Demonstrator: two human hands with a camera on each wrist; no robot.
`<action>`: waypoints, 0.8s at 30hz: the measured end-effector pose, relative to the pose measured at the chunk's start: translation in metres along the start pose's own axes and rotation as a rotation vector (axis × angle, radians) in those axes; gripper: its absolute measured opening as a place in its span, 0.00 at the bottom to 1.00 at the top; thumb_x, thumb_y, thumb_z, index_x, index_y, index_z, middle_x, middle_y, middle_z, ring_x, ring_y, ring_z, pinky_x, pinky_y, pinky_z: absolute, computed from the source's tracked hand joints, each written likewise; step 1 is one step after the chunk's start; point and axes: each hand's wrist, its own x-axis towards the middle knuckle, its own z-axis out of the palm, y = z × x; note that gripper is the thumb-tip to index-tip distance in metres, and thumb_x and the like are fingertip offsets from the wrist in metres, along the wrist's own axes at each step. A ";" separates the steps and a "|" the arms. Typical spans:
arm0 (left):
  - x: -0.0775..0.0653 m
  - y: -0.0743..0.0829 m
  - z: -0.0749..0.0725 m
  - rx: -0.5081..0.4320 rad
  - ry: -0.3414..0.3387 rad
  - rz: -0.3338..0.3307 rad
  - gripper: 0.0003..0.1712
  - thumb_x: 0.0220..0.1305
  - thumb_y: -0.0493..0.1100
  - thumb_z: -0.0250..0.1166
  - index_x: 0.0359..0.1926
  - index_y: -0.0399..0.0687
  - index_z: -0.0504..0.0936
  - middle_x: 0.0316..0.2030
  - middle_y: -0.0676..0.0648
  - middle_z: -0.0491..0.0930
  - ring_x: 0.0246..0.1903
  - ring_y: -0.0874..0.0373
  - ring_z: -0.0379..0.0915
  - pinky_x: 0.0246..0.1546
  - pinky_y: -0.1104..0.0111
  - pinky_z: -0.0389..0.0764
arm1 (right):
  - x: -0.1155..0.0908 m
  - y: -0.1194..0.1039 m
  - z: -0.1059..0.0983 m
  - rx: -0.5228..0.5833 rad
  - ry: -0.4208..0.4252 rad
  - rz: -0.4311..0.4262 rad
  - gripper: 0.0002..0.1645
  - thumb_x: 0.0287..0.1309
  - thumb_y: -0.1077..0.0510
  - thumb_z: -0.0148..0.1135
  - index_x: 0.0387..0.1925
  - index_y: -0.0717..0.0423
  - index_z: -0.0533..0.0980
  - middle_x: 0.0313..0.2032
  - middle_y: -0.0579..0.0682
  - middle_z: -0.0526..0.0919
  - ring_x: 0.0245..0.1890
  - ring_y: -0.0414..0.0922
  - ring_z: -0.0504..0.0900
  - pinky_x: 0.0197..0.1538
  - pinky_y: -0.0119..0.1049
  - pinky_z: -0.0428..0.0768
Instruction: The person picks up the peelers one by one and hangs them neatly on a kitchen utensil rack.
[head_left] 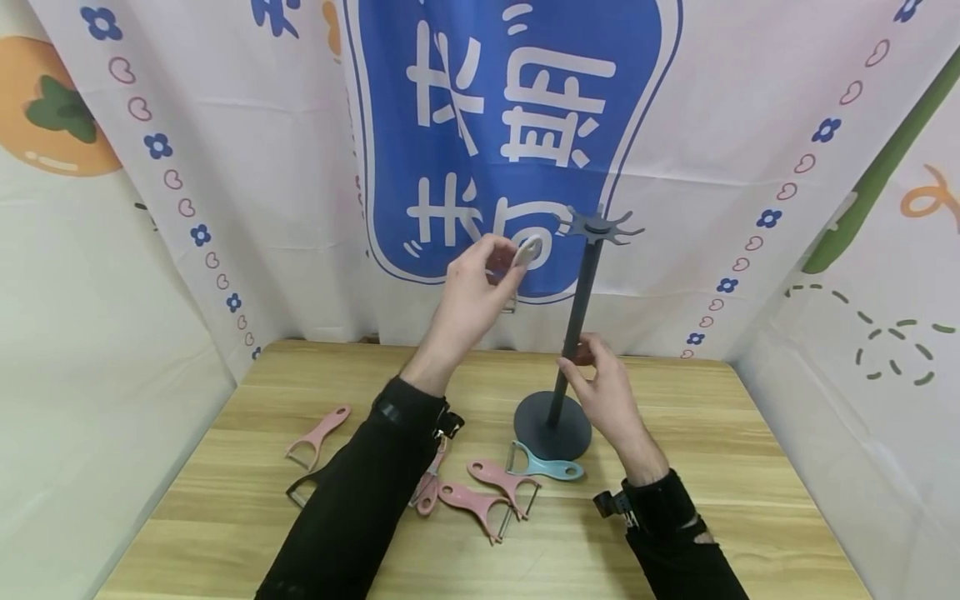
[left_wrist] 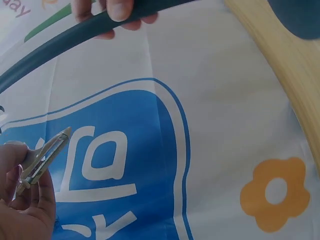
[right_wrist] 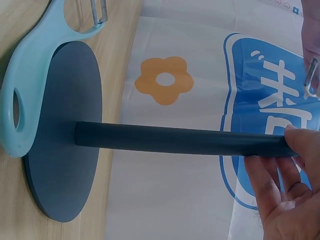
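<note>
My left hand (head_left: 474, 287) is raised and pinches a white peeler (head_left: 528, 250) by its handle, just left of the hooked top (head_left: 598, 227) of a dark stand. In the left wrist view the metal blade of that peeler (left_wrist: 42, 162) shows, pointing away from the fingers. Lower down, my right hand (head_left: 603, 396) grips the pole (head_left: 579, 312) between thumb and fingers. The pole rises, slightly tilted in the head view, from a round base (head_left: 534, 427) on the table. In the right wrist view, fingers and thumb close around the pole (right_wrist: 175, 140).
A light blue peeler (head_left: 551, 468) lies against the base's front edge. Several pink peelers (head_left: 468, 500) lie nearby, and another pink peeler (head_left: 324, 429) is farther left. My left sleeve partly covers a black peeler (head_left: 300, 487). Behind the wooden table (head_left: 750, 500) hangs a printed cloth (head_left: 300, 208).
</note>
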 end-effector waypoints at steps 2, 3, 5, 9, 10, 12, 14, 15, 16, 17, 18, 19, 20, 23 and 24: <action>0.003 -0.001 0.001 -0.043 0.004 -0.024 0.16 0.85 0.40 0.74 0.67 0.45 0.84 0.56 0.42 0.89 0.58 0.49 0.86 0.66 0.51 0.95 | 0.000 0.000 0.000 -0.002 -0.001 -0.001 0.25 0.85 0.62 0.71 0.75 0.63 0.77 0.59 0.66 0.88 0.62 0.65 0.91 0.58 0.63 0.99; 0.004 -0.001 0.002 -0.059 0.006 -0.034 0.17 0.85 0.41 0.74 0.67 0.45 0.84 0.57 0.42 0.89 0.58 0.50 0.86 0.66 0.51 0.95 | 0.000 0.000 0.000 -0.002 -0.002 0.000 0.25 0.85 0.62 0.71 0.75 0.62 0.77 0.59 0.66 0.88 0.62 0.65 0.91 0.58 0.63 0.99; 0.007 -0.002 0.004 -0.079 0.010 -0.045 0.18 0.85 0.41 0.73 0.69 0.46 0.84 0.58 0.43 0.89 0.59 0.50 0.86 0.67 0.52 0.94 | 0.000 0.000 0.000 -0.004 -0.001 0.000 0.25 0.85 0.61 0.71 0.75 0.63 0.77 0.59 0.66 0.88 0.62 0.65 0.91 0.58 0.63 0.99; 0.013 -0.004 0.008 -0.089 0.019 -0.058 0.19 0.86 0.42 0.73 0.70 0.47 0.83 0.59 0.43 0.89 0.59 0.51 0.86 0.67 0.53 0.94 | 0.000 0.000 0.000 -0.004 0.002 -0.001 0.25 0.85 0.61 0.70 0.75 0.63 0.77 0.59 0.66 0.88 0.62 0.65 0.91 0.59 0.63 0.99; 0.014 -0.003 0.009 -0.090 0.022 -0.061 0.19 0.86 0.42 0.73 0.70 0.47 0.83 0.60 0.43 0.89 0.59 0.51 0.86 0.67 0.54 0.94 | 0.000 0.001 0.000 -0.006 0.003 -0.002 0.25 0.85 0.61 0.70 0.75 0.63 0.77 0.59 0.66 0.88 0.62 0.65 0.91 0.59 0.63 0.99; 0.017 -0.003 0.011 -0.093 0.026 -0.066 0.19 0.86 0.42 0.72 0.70 0.47 0.83 0.60 0.43 0.89 0.60 0.51 0.87 0.67 0.54 0.93 | 0.000 0.001 0.001 -0.008 0.006 -0.004 0.25 0.85 0.61 0.70 0.75 0.63 0.77 0.59 0.66 0.88 0.62 0.65 0.91 0.59 0.63 0.99; 0.021 -0.002 0.012 -0.101 0.027 -0.069 0.18 0.87 0.42 0.72 0.70 0.48 0.83 0.61 0.44 0.89 0.61 0.52 0.86 0.67 0.55 0.93 | 0.000 0.002 0.001 -0.010 0.010 -0.008 0.25 0.85 0.61 0.71 0.75 0.62 0.77 0.59 0.66 0.88 0.62 0.65 0.91 0.58 0.63 0.99; 0.022 -0.001 0.012 -0.104 0.028 -0.069 0.18 0.87 0.42 0.72 0.70 0.48 0.83 0.61 0.44 0.89 0.61 0.52 0.86 0.68 0.55 0.93 | 0.000 0.002 0.002 -0.012 0.011 -0.009 0.25 0.85 0.61 0.71 0.75 0.62 0.77 0.59 0.66 0.88 0.62 0.65 0.91 0.58 0.63 0.99; 0.023 0.000 0.013 -0.110 0.028 -0.069 0.17 0.87 0.42 0.72 0.69 0.48 0.83 0.60 0.44 0.89 0.61 0.52 0.86 0.68 0.55 0.93 | 0.000 0.003 0.002 -0.012 0.012 -0.011 0.25 0.85 0.61 0.71 0.75 0.62 0.77 0.59 0.66 0.88 0.62 0.65 0.91 0.58 0.63 0.99; 0.025 0.000 0.013 -0.111 0.028 -0.066 0.17 0.87 0.42 0.72 0.69 0.48 0.83 0.60 0.44 0.89 0.61 0.52 0.86 0.67 0.55 0.93 | 0.000 0.003 0.002 -0.014 0.012 -0.012 0.25 0.85 0.61 0.71 0.75 0.62 0.77 0.59 0.66 0.88 0.62 0.65 0.92 0.58 0.63 0.99; 0.027 0.002 0.014 -0.112 0.027 -0.065 0.17 0.87 0.43 0.72 0.69 0.49 0.83 0.60 0.45 0.89 0.61 0.53 0.86 0.67 0.55 0.93 | 0.000 0.003 0.002 -0.015 0.012 -0.013 0.26 0.85 0.61 0.71 0.75 0.63 0.77 0.59 0.66 0.88 0.62 0.65 0.92 0.58 0.63 0.99; 0.029 0.003 0.014 -0.113 0.026 -0.066 0.17 0.87 0.42 0.72 0.69 0.49 0.84 0.60 0.45 0.89 0.61 0.53 0.86 0.68 0.56 0.93 | 0.000 0.003 0.002 -0.015 0.013 -0.013 0.26 0.85 0.61 0.71 0.75 0.63 0.77 0.59 0.66 0.88 0.62 0.65 0.92 0.58 0.63 0.99; 0.030 0.004 0.015 -0.113 0.025 -0.067 0.17 0.87 0.43 0.72 0.69 0.48 0.84 0.60 0.45 0.89 0.61 0.53 0.86 0.68 0.56 0.93 | 0.000 0.003 0.002 -0.016 0.013 -0.013 0.26 0.85 0.61 0.71 0.75 0.63 0.77 0.60 0.66 0.88 0.62 0.65 0.92 0.58 0.63 0.99; 0.036 0.009 0.016 -0.108 0.026 -0.071 0.17 0.87 0.43 0.72 0.69 0.48 0.83 0.60 0.45 0.89 0.61 0.53 0.87 0.69 0.57 0.92 | 0.000 0.003 0.001 -0.018 0.012 -0.012 0.26 0.85 0.61 0.71 0.75 0.62 0.77 0.60 0.66 0.89 0.62 0.64 0.92 0.58 0.62 0.99; 0.037 0.011 0.016 -0.110 0.026 -0.073 0.17 0.87 0.43 0.72 0.69 0.49 0.83 0.60 0.45 0.89 0.61 0.54 0.86 0.69 0.57 0.92 | 0.000 0.003 0.001 -0.017 0.012 -0.010 0.26 0.85 0.61 0.71 0.75 0.62 0.77 0.60 0.66 0.89 0.61 0.64 0.92 0.58 0.62 0.99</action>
